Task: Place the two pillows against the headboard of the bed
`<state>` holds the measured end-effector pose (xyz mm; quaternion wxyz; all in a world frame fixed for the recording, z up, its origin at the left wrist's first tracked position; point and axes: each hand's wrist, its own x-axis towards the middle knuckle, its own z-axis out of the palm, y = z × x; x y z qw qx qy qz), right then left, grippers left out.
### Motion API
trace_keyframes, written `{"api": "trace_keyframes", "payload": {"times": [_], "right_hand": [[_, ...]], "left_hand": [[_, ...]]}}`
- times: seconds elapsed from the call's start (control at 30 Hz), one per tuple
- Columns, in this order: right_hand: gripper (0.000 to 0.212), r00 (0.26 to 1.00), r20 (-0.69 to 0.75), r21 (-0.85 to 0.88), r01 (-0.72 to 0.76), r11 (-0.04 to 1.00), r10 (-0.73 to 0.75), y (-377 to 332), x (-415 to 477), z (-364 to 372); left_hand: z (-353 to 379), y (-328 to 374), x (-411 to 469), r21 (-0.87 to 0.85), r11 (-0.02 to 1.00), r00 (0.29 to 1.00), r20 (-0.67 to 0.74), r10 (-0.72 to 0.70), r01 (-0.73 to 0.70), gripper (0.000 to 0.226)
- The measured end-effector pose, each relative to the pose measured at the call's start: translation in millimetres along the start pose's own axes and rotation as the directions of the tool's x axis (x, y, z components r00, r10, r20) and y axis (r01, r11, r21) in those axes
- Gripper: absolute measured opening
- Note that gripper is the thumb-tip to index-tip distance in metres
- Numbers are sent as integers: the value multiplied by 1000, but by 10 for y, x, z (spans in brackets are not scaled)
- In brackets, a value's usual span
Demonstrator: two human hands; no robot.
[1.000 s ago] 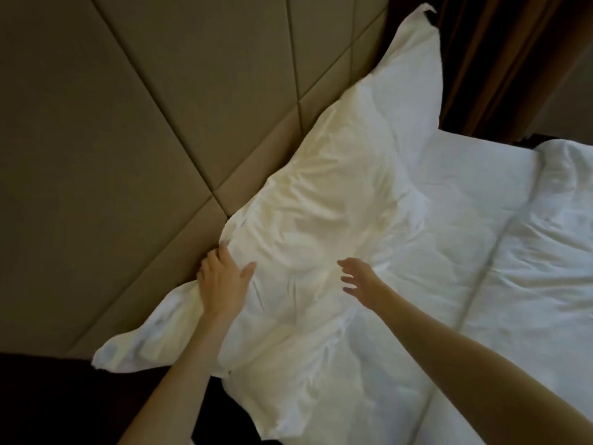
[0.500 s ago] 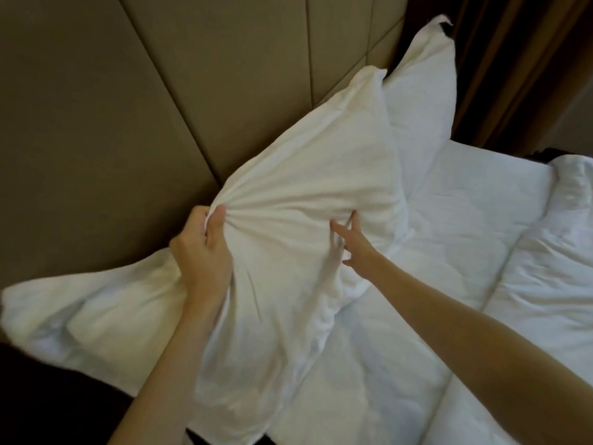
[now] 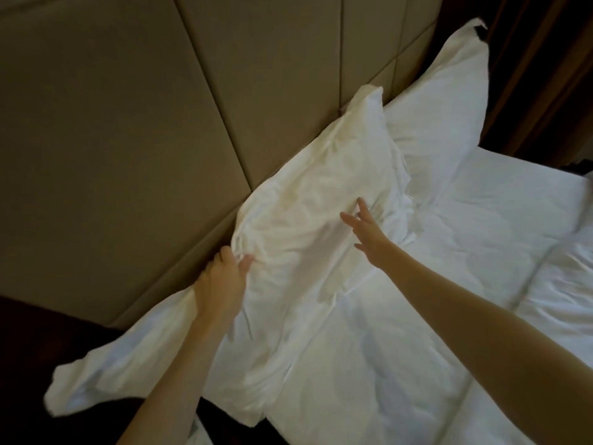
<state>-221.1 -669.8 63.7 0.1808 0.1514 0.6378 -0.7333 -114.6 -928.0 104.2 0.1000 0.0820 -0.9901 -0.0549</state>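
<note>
Left hand [image 3: 221, 281] pinches near pillow [image 3: 308, 200] (edge against headboard [image 3: 134, 139]).

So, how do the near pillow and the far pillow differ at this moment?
The near pillow is crumpled and leans low, while the far pillow looks smoother and stands taller. The left hand grips the near pillow's edge and the open right hand is at its front; nothing touches the far pillow. Both are white and lean against the headboard.
</note>
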Motion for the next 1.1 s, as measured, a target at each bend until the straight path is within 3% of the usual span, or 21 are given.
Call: {"api": "trace_keyframes", "payload": {"times": [0.1, 0.23, 0.3, 0.4, 0.5, 0.57, 0.63, 0.73, 0.97, 1.1], "right_hand": [[80, 999, 9, -57, 31, 998, -30, -59, 31, 32], [72, 993, -22, -123, 116, 986, -119, -229, 67, 124], [70, 991, -42, -156, 123, 980, -131, -340, 83, 156], [69, 994, -16, -201, 104, 974, -110, -346, 78, 146], [66, 995, 48, -303, 95, 948, -84, -138, 47, 83], [63, 995, 80, -380, 82, 921, -56, 0, 41, 55], [61, 995, 85, -424, 79, 902, -48, 46, 27, 56], [61, 997, 67, -422, 51, 905, -25, 18, -14, 67], [59, 1000, 1, -364, -29, 931, 31, 19, -235, -197], [50, 993, -110, -268, -70, 961, 42, 18, -477, -466]], "left_hand": [[-67, 91, 65, -45, 999, 1000, 19, 20, -20, 31], [-460, 204, 215, -410, 912, 989, -123, -85, 27, 29], [-559, 205, 306, -464, 886, 983, -162, -84, -1, 29], [-481, 107, 343, -363, 932, 986, -153, -72, 12, 30], [-208, -143, 208, -110, 987, 993, 31, -113, 116, 30], [-60, -289, 75, 71, 993, 977, 185, -106, 95, 31], [-28, -351, 0, 163, 986, 972, 227, -66, 29, 30], [-54, -339, -4, 194, 980, 984, 178, -1, -34, 26], [-107, -241, -49, 131, 991, 995, 96, 6, -19, 22], [-148, 29, 37, 36, 988, 989, -10, 151, -150, 26]]}}
